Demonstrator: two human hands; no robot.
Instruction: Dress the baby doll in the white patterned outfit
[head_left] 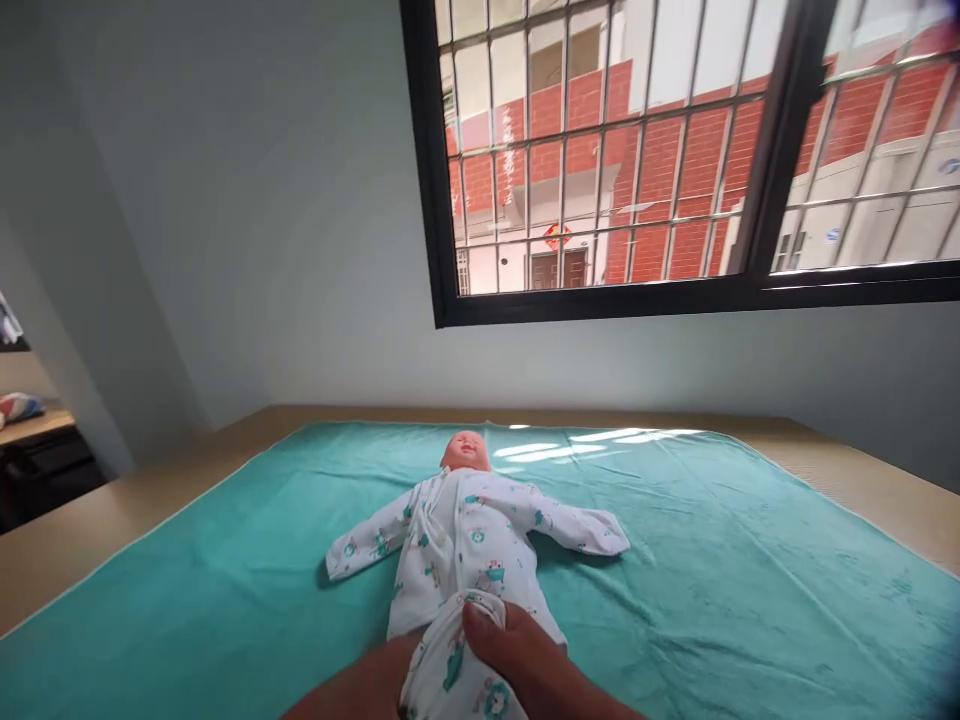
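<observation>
A baby doll (466,450) lies on its back on a teal cloth (247,560), head toward the wall and both arms spread. It wears a white printed baby top (480,530) with green and pink figures. In front of its lower body is a bunched white printed garment (457,660), possibly baby pants. My right hand (521,655) is closed on this garment, its thumb pressed over the gathered edge. My left hand (367,680) reaches up against the garment's left side, with its fingers hidden by the fabric. The doll's legs are hidden.
Under the cloth is a wooden table (862,480), its bare edges showing on both sides and along the back. Behind it rises a pale wall (322,250) with a barred, black-framed window (600,300). Another wooden surface (45,425) stands at far left.
</observation>
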